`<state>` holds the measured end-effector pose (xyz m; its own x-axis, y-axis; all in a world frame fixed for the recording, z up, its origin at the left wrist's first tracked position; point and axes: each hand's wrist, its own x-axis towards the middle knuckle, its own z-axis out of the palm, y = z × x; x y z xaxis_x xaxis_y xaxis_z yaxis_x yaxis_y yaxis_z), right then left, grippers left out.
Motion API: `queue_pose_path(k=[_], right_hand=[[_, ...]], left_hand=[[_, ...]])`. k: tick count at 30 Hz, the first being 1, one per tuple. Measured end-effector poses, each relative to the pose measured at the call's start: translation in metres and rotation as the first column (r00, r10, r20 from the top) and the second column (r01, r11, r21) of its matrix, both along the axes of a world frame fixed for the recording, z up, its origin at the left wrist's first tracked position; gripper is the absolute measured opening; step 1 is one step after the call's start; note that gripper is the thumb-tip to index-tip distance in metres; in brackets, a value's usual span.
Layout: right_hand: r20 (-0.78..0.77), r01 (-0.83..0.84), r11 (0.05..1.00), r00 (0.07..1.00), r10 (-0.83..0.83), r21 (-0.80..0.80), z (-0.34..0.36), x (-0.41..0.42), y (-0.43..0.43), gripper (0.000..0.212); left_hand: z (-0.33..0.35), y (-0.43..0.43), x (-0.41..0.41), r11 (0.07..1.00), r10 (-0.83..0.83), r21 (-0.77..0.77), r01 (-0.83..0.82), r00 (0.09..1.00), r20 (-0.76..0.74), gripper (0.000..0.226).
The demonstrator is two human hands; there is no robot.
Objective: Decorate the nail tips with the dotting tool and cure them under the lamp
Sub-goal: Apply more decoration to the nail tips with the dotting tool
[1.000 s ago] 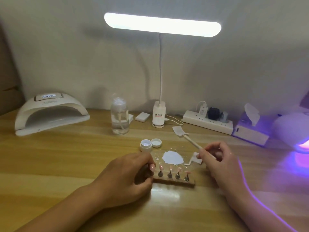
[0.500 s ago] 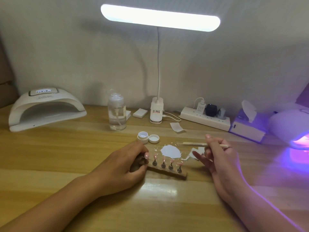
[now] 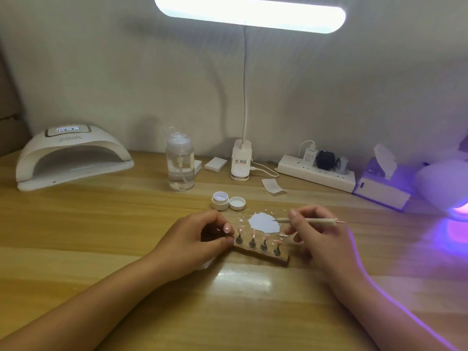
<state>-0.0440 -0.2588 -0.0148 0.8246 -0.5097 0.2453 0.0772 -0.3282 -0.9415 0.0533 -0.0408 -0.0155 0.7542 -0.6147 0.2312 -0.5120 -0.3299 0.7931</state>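
Note:
A small wooden stand [image 3: 263, 255] lies on the desk in front of me with several pink nail tips [image 3: 265, 236] upright on metal pegs. My left hand [image 3: 195, 239] grips the stand's left end, fingers curled round it. My right hand [image 3: 319, 236] pinches the dotting tool [image 3: 311, 220], a thin pale stick held level, its left point touching a white patch of gel on foil [image 3: 263, 222]. A small open white gel pot [image 3: 220, 200] and its lid [image 3: 237, 203] sit just behind.
A white nail lamp [image 3: 71, 158] stands at the back left, unlit inside. Another lamp [image 3: 448, 188] glows purple at the right edge. A clear pump bottle [image 3: 180, 164], desk lamp base [image 3: 240, 160], power strip [image 3: 316, 173] and tissue box [image 3: 382, 186] line the back.
My right hand turned the dotting tool from a slant to level and brought its point onto the white gel patch. My left hand kept its grip on the stand.

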Motion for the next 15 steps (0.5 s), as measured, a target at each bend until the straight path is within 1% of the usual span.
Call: queue_pose_path(k=[1, 4, 6, 8, 10, 11, 15], right_hand=[[-0.020, 0.023, 0.999, 1.000, -0.023, -0.034, -0.001, -0.001, -0.001, 0.015], [-0.066, 0.047, 0.999, 0.997, -0.048, -0.025, -0.002, 0.000, -0.004, 0.017], [-0.076, 0.035, 0.999, 0.996, -0.037, -0.034, -0.003, 0.002, -0.004, 0.019], [-0.040, 0.047, 0.999, 0.998, -0.047, 0.007, -0.004, 0.003, -0.006, 0.019], [-0.006, 0.071, 0.993, 0.997, -0.071, 0.089, -0.004, 0.004, -0.008, 0.019], [-0.011, 0.072, 0.992, 0.997, -0.071, 0.104, -0.004, 0.004, -0.009, 0.018], [-0.049, 0.052, 0.996, 0.998, -0.049, 0.072, -0.007, 0.004, -0.008, 0.018]], left_hand=[[-0.001, 0.000, -0.001, 1.000, 0.018, 0.000, -0.018, 1.000, 0.021, 0.013], [-0.002, 0.003, -0.001, 0.998, 0.062, -0.001, -0.062, 0.995, 0.079, 0.014], [-0.002, 0.006, 0.000, 0.999, 0.019, 0.025, -0.021, 0.998, 0.064, 0.015], [-0.001, 0.007, 0.000, 0.999, -0.019, 0.049, 0.016, 0.998, 0.056, 0.019], [-0.001, 0.008, 0.000, 0.999, -0.030, 0.020, 0.029, 0.998, 0.051, 0.022], [0.000, 0.008, 0.001, 0.999, -0.036, -0.007, 0.036, 0.998, 0.044, 0.024], [0.003, 0.013, 0.005, 0.993, -0.091, -0.080, 0.092, 0.996, 0.014, 0.026]])
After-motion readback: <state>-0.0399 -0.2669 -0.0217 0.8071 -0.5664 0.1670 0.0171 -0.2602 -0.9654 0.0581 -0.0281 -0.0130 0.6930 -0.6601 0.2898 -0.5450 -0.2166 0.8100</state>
